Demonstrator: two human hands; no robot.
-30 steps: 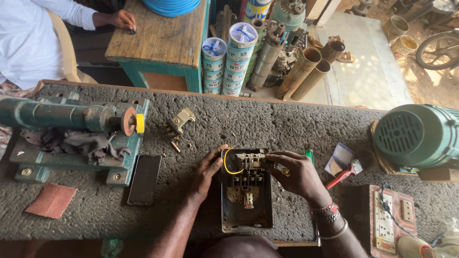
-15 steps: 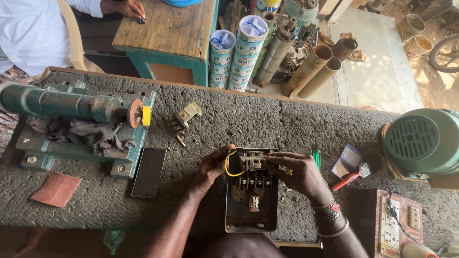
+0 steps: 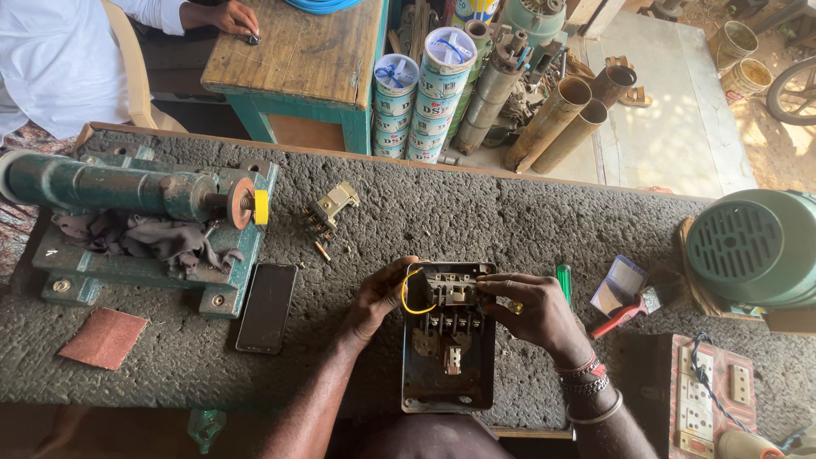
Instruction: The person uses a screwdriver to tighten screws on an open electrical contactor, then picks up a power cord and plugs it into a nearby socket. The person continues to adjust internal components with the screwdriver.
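Hands (image 3: 378,297) (image 3: 531,310) grip switch box (image 3: 449,374) — contactor (image 3: 452,297) inside.

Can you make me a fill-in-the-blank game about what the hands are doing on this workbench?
1. Both hands work inside an open metal switch box; the left hand touches a looped wire coloured ______.
2. The dark phone lies flat to the ______ of the box.
3. Just past the right hand lies a screwdriver with a ______ handle.
4. The round motor at the bench's right end is coloured ______.

Missing words: yellow; left; green; green
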